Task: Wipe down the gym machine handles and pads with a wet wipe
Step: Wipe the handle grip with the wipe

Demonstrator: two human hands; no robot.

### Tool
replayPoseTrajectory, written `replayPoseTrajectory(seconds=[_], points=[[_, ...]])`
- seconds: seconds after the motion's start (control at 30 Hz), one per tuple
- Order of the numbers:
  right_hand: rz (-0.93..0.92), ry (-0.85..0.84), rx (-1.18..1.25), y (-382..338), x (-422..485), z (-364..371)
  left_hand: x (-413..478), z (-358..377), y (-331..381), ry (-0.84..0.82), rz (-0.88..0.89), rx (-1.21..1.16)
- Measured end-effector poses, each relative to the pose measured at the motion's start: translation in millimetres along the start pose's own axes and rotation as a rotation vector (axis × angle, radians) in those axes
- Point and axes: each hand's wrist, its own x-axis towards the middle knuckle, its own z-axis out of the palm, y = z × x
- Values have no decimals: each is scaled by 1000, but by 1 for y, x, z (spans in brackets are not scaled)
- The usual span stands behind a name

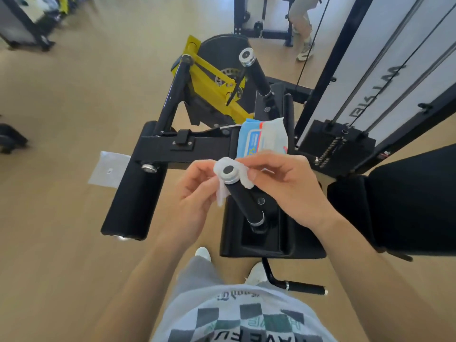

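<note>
Gym machine (197, 144) job is on the near handle (244, 201) right now, I'd say. The pack of wipes (261, 138) sits on the frame just past it, with something white bunched on top. Left hand (195, 196) and right hand (291, 186) both pinch the wet wipe (243, 175) round the handle's capped end. Next move's probably dragging it down the grip.

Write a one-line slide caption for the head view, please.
Left hand and right hand pinch a wet wipe round the capped end of the near handle, wipe pack on the frame.
</note>
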Motion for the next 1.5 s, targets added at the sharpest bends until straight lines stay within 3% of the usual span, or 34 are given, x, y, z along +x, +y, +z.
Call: replayPoseTrajectory(seconds=[0.13, 0.4, 0.77, 0.97, 1.33, 1.5], points=[[80, 19, -78, 11, -15, 1, -8, -2, -13, -68, 42, 135], [262, 110, -380, 28, -64, 9, -22, -4, -47, -216, -92, 238], [161, 451, -410, -7, -47, 53, -6, -8, -15, -142, 108, 117], [60, 460, -450, -20, -32, 59, -7, -3, -5, -90, 182, 83], [208, 437, -550, 32, -87, 51, -31, -2, -54, -205, -15, 290], [153, 510, -523, 22, -77, 57, -32, -6, -35, -39, 61, 282]])
